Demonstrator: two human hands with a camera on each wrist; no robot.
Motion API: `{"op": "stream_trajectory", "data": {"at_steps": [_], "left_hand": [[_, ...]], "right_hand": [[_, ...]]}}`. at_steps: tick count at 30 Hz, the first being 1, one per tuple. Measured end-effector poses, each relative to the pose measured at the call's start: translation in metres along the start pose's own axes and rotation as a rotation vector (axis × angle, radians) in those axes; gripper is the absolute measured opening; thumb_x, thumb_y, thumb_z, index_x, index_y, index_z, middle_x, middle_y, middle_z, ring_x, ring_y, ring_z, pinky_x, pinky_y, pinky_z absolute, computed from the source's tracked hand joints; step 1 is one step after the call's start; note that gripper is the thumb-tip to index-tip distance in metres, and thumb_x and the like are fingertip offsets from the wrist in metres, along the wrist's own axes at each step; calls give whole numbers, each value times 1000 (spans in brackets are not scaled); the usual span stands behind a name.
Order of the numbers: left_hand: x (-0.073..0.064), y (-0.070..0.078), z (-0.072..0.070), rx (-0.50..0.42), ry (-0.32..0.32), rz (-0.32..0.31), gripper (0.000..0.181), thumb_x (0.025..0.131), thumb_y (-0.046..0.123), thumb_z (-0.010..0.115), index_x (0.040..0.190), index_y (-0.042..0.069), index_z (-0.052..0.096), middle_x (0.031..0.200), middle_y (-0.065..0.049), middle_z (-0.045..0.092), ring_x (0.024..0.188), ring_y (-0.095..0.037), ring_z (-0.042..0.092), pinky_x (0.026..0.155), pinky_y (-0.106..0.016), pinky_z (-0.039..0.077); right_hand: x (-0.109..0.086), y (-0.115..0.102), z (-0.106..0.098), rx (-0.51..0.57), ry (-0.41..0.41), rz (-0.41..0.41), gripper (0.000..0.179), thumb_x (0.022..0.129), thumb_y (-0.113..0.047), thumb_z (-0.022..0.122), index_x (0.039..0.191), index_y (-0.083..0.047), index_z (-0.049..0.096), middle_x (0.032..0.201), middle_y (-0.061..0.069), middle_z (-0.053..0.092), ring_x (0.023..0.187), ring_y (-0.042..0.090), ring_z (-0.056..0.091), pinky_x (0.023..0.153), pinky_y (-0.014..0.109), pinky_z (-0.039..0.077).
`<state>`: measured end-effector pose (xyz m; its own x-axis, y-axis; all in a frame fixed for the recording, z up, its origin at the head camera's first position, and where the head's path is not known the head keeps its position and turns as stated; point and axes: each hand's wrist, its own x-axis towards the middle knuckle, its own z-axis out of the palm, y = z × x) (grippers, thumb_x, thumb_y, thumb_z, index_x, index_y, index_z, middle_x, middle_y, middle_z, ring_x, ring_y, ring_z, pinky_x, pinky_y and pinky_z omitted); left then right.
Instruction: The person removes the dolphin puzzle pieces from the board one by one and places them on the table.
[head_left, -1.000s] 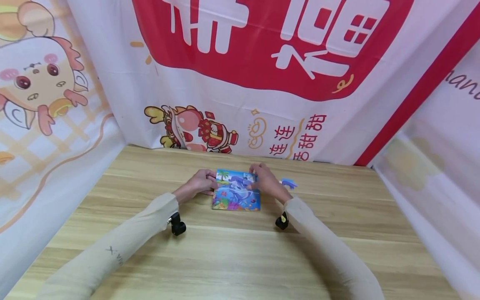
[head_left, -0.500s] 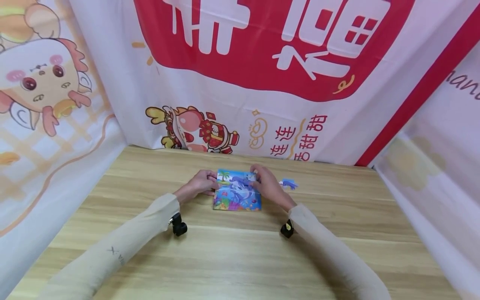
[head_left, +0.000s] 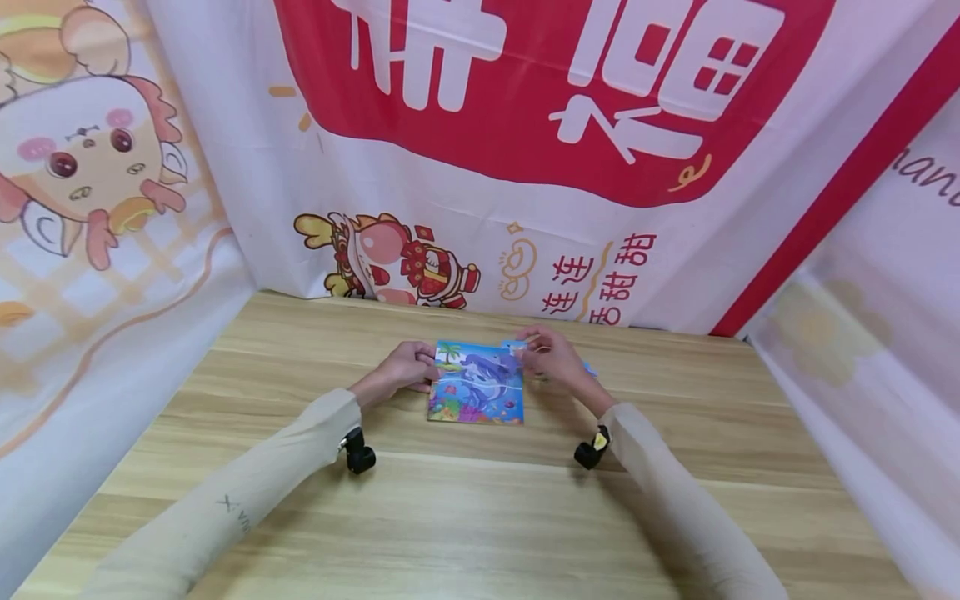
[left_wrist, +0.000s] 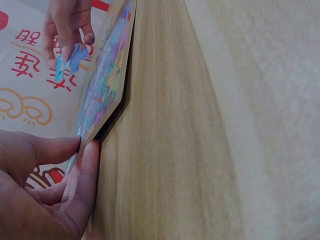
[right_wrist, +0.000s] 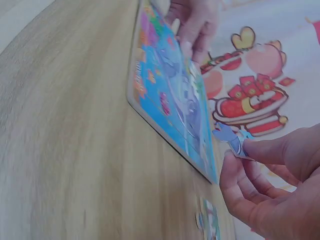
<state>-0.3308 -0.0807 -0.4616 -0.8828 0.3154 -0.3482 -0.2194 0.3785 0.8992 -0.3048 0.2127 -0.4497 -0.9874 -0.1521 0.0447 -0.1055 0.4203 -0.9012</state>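
Note:
A jigsaw puzzle [head_left: 480,396] with a dolphin and sea picture lies in its flat tray on the table. My left hand [head_left: 408,367] pinches its left edge, the thumb [left_wrist: 57,149] on the upper face and a finger against the edge. At the puzzle's upper right corner, my right hand [head_left: 553,358] pinches a puzzle piece [right_wrist: 233,140] between thumb and fingertips. This piece shows purple-blue and light blue, raised above the board in both wrist views. Another loose puzzle piece [right_wrist: 210,220] lies on the table, mostly hidden behind the right hand in the head view.
The wood-grain table [head_left: 465,517] reaches to a hanging cloth backdrop [head_left: 487,158] with red and white print, close behind the puzzle. More printed cloth [head_left: 112,333] hangs on the left side, and pale cloth [head_left: 862,350] on the right.
My right hand has moved right from over the puzzle's upper right part to beyond its corner, with a piece in its fingers. The left hand stays at the left edge.

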Motion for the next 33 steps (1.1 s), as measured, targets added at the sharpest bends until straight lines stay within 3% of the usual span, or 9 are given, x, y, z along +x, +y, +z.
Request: {"op": "stream_trajectory", "data": {"at_steps": [5, 12, 19, 33], "left_hand": [[1, 1, 0, 9, 13, -10, 47, 97, 2, 70, 140, -5, 52, 113, -13, 60, 87, -17, 64, 68, -22, 65], [2, 0, 0, 8, 6, -8, 48, 97, 3, 70, 140, -6, 51, 114, -14, 60, 86, -16, 65, 67, -22, 66], [2, -2, 1, -6, 4, 0, 48, 96, 1, 71, 140, -6, 51, 114, -13, 59, 85, -16, 65, 67, -22, 66], [-2, 1, 1, 4, 13, -27, 50, 98, 5, 71, 142, -4, 51, 120, -16, 60, 93, -20, 66, 72, -24, 67]], "right_hand": [[-2, 3, -17, 50, -23, 57, 32, 99, -4, 70, 128, 6, 60, 94, 10, 63, 80, 29, 70, 76, 40, 68], [-6, 9, -40, 64, -30, 102, 38, 99, -8, 70, 132, 6, 57, 90, 5, 62, 74, 17, 64, 63, 26, 56], [-14, 19, -63, 131, -30, 162, 37, 99, -1, 68, 132, 9, 54, 95, 6, 61, 80, 16, 66, 77, 31, 67], [-36, 47, -114, 119, -29, 203, 38, 101, 0, 64, 132, 14, 49, 97, 3, 62, 81, 11, 66, 79, 26, 66]]}}
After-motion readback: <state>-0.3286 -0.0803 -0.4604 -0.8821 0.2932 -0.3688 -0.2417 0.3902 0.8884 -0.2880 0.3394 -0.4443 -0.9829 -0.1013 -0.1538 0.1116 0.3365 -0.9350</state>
